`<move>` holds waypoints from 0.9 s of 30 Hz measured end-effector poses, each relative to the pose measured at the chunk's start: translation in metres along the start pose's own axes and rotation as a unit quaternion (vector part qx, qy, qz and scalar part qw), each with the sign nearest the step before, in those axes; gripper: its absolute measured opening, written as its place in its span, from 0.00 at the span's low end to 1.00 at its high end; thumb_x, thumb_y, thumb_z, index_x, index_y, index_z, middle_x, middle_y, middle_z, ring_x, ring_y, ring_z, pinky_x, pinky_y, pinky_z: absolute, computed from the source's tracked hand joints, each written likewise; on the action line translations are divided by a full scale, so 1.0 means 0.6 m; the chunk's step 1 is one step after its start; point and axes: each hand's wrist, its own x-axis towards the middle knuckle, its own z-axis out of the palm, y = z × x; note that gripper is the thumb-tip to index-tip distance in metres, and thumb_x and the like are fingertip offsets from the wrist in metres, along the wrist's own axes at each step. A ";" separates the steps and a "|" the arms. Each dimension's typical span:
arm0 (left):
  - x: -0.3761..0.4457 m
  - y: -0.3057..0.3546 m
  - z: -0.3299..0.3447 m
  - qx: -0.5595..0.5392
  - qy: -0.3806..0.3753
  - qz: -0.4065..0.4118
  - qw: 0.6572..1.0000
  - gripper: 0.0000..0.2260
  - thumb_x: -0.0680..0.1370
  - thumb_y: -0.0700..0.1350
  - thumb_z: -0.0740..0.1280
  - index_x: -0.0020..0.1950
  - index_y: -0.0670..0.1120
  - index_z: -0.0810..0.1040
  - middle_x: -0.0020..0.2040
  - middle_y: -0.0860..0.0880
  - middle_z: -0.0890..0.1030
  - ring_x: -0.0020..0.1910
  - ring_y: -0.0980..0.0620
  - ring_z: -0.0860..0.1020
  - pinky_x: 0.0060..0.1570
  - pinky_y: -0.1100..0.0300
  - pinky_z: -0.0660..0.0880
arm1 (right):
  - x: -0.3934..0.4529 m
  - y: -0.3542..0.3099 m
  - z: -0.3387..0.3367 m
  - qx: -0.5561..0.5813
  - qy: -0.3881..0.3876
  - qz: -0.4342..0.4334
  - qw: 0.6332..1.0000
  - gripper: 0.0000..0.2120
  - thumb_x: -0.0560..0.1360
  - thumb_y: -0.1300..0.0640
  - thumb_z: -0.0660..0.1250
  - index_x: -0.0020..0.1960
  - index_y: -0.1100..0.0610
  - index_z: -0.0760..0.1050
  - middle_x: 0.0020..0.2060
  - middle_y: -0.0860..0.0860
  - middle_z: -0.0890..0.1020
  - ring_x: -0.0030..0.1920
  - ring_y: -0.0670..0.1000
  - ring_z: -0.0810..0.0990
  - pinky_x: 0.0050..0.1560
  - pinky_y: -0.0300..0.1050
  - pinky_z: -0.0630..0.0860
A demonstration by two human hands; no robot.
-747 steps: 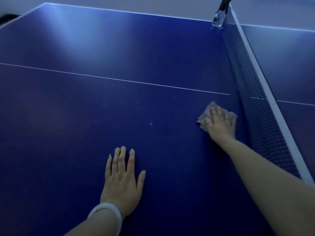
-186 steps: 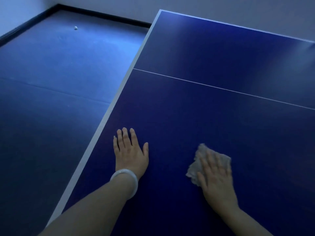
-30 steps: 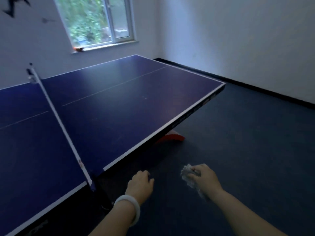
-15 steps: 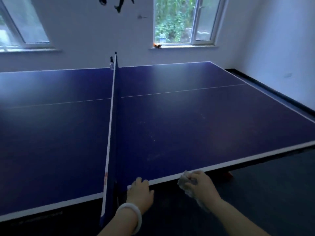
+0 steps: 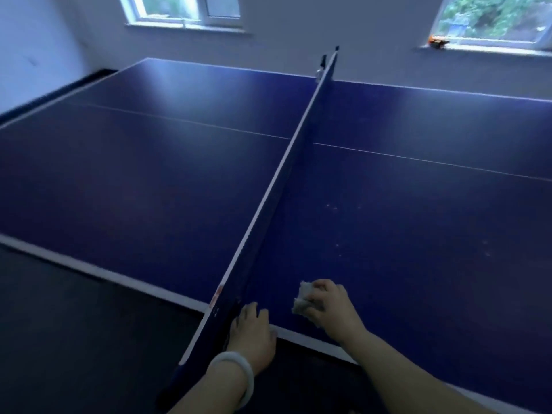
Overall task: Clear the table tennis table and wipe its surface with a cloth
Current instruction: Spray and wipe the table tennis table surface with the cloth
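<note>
Blue table (image 5: 418,222) right of net (image 5: 277,186) lies just ahead of right hand (image 5: 331,303) clutching bunched cloth (image 5: 301,300), nearer than left hand (image 5: 251,333), fingers loosely curled, empty, at the near edge.

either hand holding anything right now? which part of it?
Right hand grips a crumpled grey cloth, bunched in its fingers, one end poking out. Left hand rests at the blue table's white edge, apparently holding nothing.

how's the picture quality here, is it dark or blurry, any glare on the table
Head view: dim and blue-tinted, lit only by the windows; pale glare on the far part of the table; wide-angle bending of its edges; slight motion blur on the left hand, the right hand and the cloth.
</note>
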 end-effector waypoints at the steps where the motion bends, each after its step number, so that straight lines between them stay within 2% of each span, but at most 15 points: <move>1: -0.002 0.003 0.003 -0.009 0.007 -0.019 1.000 0.22 0.83 0.51 0.55 0.75 0.47 0.59 0.78 0.43 0.53 0.77 0.44 0.53 0.74 0.49 0.54 | 0.019 0.001 0.003 -0.024 -0.018 -0.022 0.999 0.06 0.77 0.45 0.67 0.52 0.38 0.80 0.66 0.44 0.67 0.62 0.45 0.61 0.66 0.48 0.67; 3: -0.004 0.011 0.010 -0.022 0.020 -0.056 0.998 0.21 0.83 0.50 0.56 0.75 0.47 0.60 0.78 0.43 0.54 0.77 0.44 0.53 0.74 0.49 0.54 | 0.051 0.005 0.011 -0.074 -0.054 -0.054 0.994 0.12 0.77 0.45 0.65 0.61 0.40 0.78 0.73 0.46 0.63 0.68 0.50 0.59 0.69 0.48 0.62; 6: 0.000 0.031 0.022 -0.038 0.038 -0.100 0.994 0.21 0.82 0.48 0.57 0.75 0.47 0.59 0.77 0.43 0.53 0.77 0.44 0.53 0.74 0.49 0.54 | 0.079 0.024 0.009 -0.106 -0.094 -0.077 0.987 0.20 0.79 0.45 0.63 0.70 0.45 0.72 0.76 0.47 0.60 0.73 0.52 0.57 0.73 0.48 0.57; 10: 0.016 0.077 0.036 -0.056 0.102 -0.138 0.984 0.25 0.82 0.50 0.57 0.77 0.47 0.54 0.78 0.44 0.51 0.78 0.44 0.50 0.75 0.49 0.51 | 0.086 0.068 -0.009 -0.149 -0.115 -0.126 0.974 0.20 0.80 0.47 0.61 0.72 0.44 0.69 0.76 0.47 0.60 0.73 0.52 0.58 0.73 0.48 0.59; 14: 0.047 0.133 0.042 -0.057 0.163 -0.108 0.979 0.26 0.83 0.48 0.55 0.79 0.45 0.49 0.79 0.46 0.49 0.78 0.47 0.45 0.76 0.53 0.44 | 0.083 0.116 -0.028 -0.138 -0.070 -0.106 0.982 0.22 0.82 0.49 0.57 0.76 0.48 0.62 0.76 0.48 0.61 0.74 0.49 0.58 0.74 0.46 0.57; 19: 0.118 0.182 0.049 -0.014 0.145 -0.075 0.986 0.25 0.85 0.52 0.48 0.80 0.45 0.47 0.80 0.47 0.48 0.79 0.49 0.46 0.76 0.52 0.43 | 0.095 0.159 -0.036 -0.168 -0.058 -0.075 0.981 0.25 0.84 0.48 0.51 0.79 0.51 0.53 0.79 0.48 0.53 0.78 0.46 0.50 0.76 0.42 0.46; 21: 0.142 0.186 0.055 0.006 0.130 -0.079 0.988 0.26 0.85 0.54 0.47 0.80 0.47 0.43 0.80 0.46 0.43 0.79 0.48 0.42 0.76 0.50 0.39 | 0.103 0.166 -0.030 -0.166 -0.065 -0.094 0.979 0.26 0.84 0.48 0.50 0.79 0.51 0.50 0.79 0.47 0.50 0.78 0.44 0.46 0.75 0.39 0.40; 25: 0.131 0.179 0.107 0.030 0.107 -0.133 0.985 0.32 0.83 0.58 0.46 0.74 0.50 0.24 0.76 0.45 0.27 0.74 0.46 0.27 0.73 0.44 0.30 | 0.123 0.167 -0.009 -0.165 -0.084 -0.129 0.974 0.26 0.84 0.48 0.48 0.80 0.53 0.47 0.79 0.48 0.46 0.75 0.40 0.38 0.73 0.37 0.33; 27: 0.100 0.178 0.138 0.019 0.128 -0.149 0.980 0.32 0.82 0.59 0.46 0.76 0.50 0.27 0.77 0.43 0.29 0.75 0.44 0.29 0.73 0.41 0.34 | 0.134 0.163 0.001 -0.150 -0.084 -0.128 0.977 0.26 0.84 0.48 0.48 0.80 0.54 0.47 0.79 0.48 0.47 0.75 0.40 0.39 0.74 0.38 0.34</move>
